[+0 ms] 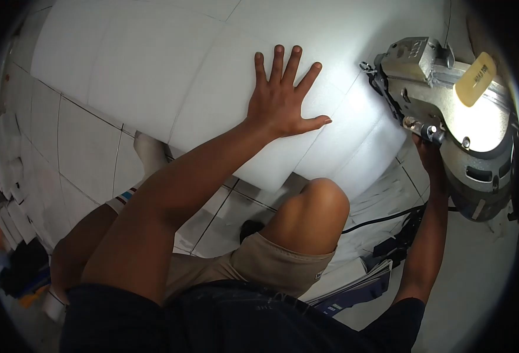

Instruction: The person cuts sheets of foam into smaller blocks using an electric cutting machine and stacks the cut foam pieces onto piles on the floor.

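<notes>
My left hand (278, 103) lies palm down with fingers spread on a large white translucent sheet (147, 70). Nothing is held in it. At the right stands a grey metal power machine (477, 129), lit brightly, with a pale yellow tag (475, 79) on its upper part. My right hand (430, 154) reaches up to the machine's near left side, just below a small metal cylinder (424, 129). The machine hides most of its fingers, so its grip cannot be made out.
A black cable (383, 220) runs left from the machine. Below it lies a dark blue and white flat item (353, 294). White tiled floor (89, 126) shows around my bent knee. White scraps (6, 159) and a dark heap (27, 267) lie at the far left.
</notes>
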`<state>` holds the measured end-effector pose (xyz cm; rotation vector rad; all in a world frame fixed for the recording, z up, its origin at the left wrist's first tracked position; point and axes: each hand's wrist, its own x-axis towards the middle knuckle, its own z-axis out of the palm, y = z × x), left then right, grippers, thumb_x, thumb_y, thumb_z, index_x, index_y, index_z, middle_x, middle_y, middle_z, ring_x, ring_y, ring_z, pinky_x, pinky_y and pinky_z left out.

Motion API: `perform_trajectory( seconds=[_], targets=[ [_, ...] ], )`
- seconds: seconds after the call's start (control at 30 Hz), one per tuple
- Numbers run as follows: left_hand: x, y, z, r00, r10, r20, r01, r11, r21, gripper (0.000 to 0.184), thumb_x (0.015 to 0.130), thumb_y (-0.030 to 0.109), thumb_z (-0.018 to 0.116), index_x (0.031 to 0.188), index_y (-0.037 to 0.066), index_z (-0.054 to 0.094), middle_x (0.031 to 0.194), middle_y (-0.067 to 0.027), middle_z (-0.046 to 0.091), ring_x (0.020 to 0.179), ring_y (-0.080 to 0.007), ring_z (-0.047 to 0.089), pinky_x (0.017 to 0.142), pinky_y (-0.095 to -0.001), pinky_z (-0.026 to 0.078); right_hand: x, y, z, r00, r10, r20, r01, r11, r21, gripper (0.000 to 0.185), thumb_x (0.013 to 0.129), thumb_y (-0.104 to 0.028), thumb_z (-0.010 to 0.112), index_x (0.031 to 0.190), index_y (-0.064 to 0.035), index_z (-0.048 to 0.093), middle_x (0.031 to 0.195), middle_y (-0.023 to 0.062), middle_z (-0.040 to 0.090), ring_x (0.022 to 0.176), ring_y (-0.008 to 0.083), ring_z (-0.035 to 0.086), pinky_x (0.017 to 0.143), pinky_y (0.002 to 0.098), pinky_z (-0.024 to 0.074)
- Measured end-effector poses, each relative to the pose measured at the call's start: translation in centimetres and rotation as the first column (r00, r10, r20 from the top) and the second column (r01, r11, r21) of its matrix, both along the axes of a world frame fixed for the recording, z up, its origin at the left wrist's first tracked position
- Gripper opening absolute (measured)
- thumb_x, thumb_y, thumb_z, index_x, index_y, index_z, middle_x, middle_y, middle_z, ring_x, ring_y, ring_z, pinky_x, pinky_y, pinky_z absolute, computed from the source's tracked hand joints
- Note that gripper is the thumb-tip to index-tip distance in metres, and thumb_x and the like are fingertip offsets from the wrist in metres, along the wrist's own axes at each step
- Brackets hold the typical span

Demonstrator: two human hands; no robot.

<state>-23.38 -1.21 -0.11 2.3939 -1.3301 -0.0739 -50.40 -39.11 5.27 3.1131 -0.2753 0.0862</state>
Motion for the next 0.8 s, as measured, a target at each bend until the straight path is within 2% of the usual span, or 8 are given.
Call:
perform_trajectory(
  seconds=[0.07,0.17,0.3,0.43,0.53,0.6,0.63,0.8],
  targets=[
    [-0.2,-0.1,-0.1,1.0,-0.004,0.002,0.004,0.999,-0.052,0.103,0.068,0.083,0.052,0.147,0.021,0.032,0.152,-0.0247,0.019,0.139,-0.0494,0.012,0.104,-0.0729,0.007,-0.3,-0.2,0.3,0.98,-0.063,-0.19,0.041,0.992,-0.117,0.047,0.089,-0.035,0.064,0.122,-0.005,0.048,0.113,0.0185,0.055,0.106,0.0353,0.054,0.096,0.0463,0.0416],
    [-0.6,-0.3,0.0,1.0,-0.017,0.002,0.017,0.999,-0.027,0.106,0.066,0.085,0.051,0.148,0.021,0.031,0.151,-0.0249,0.019,0.139,-0.05,0.012,0.104,-0.0731,0.007,-0.9,-0.9,0.5,0.939,0.099,-0.329,-0.249,0.856,-0.452,0.047,0.089,-0.035,0.063,0.122,-0.0055,0.048,0.114,0.0172,0.055,0.107,0.0354,0.053,0.096,0.0457,0.0416],
    [-1.2,-0.6,0.0,1.0,-0.015,0.0,0.015,0.999,-0.038,0.109,0.064,0.086,0.051,0.148,0.021,0.03,0.151,-0.025,0.019,0.139,-0.0502,0.012,0.104,-0.0732,0.007,-0.8,-1.6,-0.1,0.97,-0.075,-0.232,0.061,0.996,-0.07,0.047,0.088,-0.036,0.064,0.12,-0.0056,0.05,0.114,0.0166,0.056,0.107,0.0333,0.055,0.096,0.0448,0.0424],
    [-1.5,-1.0,0.2,0.999,-0.019,0.028,0.02,0.999,-0.031,0.109,0.064,0.086,0.052,0.148,0.02,0.031,0.151,-0.025,0.019,0.139,-0.0505,0.012,0.104,-0.0732,0.007,-0.3,-1.3,-0.1,0.986,0.063,-0.153,-0.113,0.931,-0.346,0.049,0.087,-0.035,0.066,0.123,-0.0055,0.049,0.114,0.0169,0.056,0.109,0.0335,0.055,0.097,0.0452,0.0424],
    [-2.0,-0.9,0.2,0.999,-0.018,0.032,0.019,0.999,-0.031,0.109,0.064,0.086,0.052,0.148,0.02,0.032,0.151,-0.0252,0.02,0.139,-0.0509,0.012,0.104,-0.0734,0.007,-0.4,-1.3,0.1,0.989,0.008,-0.15,-0.013,0.999,-0.03,0.05,0.09,-0.034,0.062,0.128,-0.0058,0.045,0.12,0.017,0.053,0.116,0.0343,0.051,0.101,0.0476,0.0396],
    [-2.0,-1.1,0.3,0.999,-0.018,0.041,0.02,0.998,-0.051,0.109,0.064,0.086,0.052,0.148,0.019,0.032,0.151,-0.0253,0.02,0.139,-0.051,0.012,0.104,-0.0735,0.007,-0.8,-2.0,-0.3,0.895,0.159,-0.417,-0.425,0.586,-0.689,0.048,0.093,-0.031,0.057,0.131,-0.0062,0.042,0.123,0.0165,0.05,0.119,0.0343,0.049,0.103,0.0491,0.0383],
    [-2.0,-1.2,0.4,0.999,-0.018,0.046,0.021,0.999,-0.046,0.109,0.064,0.086,0.052,0.148,0.019,0.032,0.151,-0.0255,0.021,0.138,-0.0511,0.012,0.104,-0.0735,0.007,-0.6,-1.8,-1.0,0.959,0.108,-0.262,-0.225,0.853,-0.471,0.044,0.095,-0.029,0.053,0.13,-0.0068,0.041,0.126,0.0156,0.048,0.121,0.0331,0.047,0.104,0.0492,0.0377],
    [-2.2,-1.0,0.7,0.998,-0.013,0.067,0.015,0.999,-0.043,0.109,0.064,0.086,0.051,0.148,0.019,0.031,0.151,-0.0257,0.02,0.138,-0.0515,0.013,0.104,-0.0736,0.007,0.4,-0.9,0.4,0.953,0.088,-0.289,-0.208,0.886,-0.414,0.038,0.094,-0.027,0.055,0.126,-0.009,0.045,0.122,0.0157,0.052,0.114,0.0343,0.052,0.101,0.0489,0.0398]
  ],
)
